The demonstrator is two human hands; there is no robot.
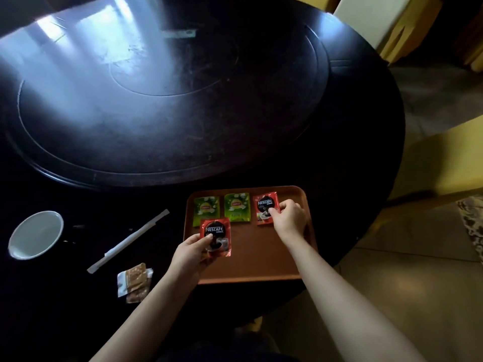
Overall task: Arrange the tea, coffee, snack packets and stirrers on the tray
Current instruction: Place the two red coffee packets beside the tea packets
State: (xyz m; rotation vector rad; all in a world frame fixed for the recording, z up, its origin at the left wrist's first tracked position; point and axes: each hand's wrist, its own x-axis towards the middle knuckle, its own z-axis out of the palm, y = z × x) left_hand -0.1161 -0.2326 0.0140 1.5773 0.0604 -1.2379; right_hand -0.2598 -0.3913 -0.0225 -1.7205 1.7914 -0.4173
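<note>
An orange-brown tray [251,267] lies at the near edge of the dark round table. Two green tea packets [205,208] [237,207] lie side by side along its far edge. To their right lies a red coffee packet [264,205], pinched at its right edge by my right hand [287,218]. My left hand [192,253] holds a second red coffee packet [215,235] over the tray's left part, just overlapping the left tea packet. A paper-wrapped stirrer [128,241] and snack packets [134,282] lie on the table left of the tray.
A white paper cup [35,235] stands at the far left. A large raised turntable [167,95] fills the table's middle, with a pale wrapped strip [179,33] at its far side. Yellow-covered chairs [441,163] stand to the right.
</note>
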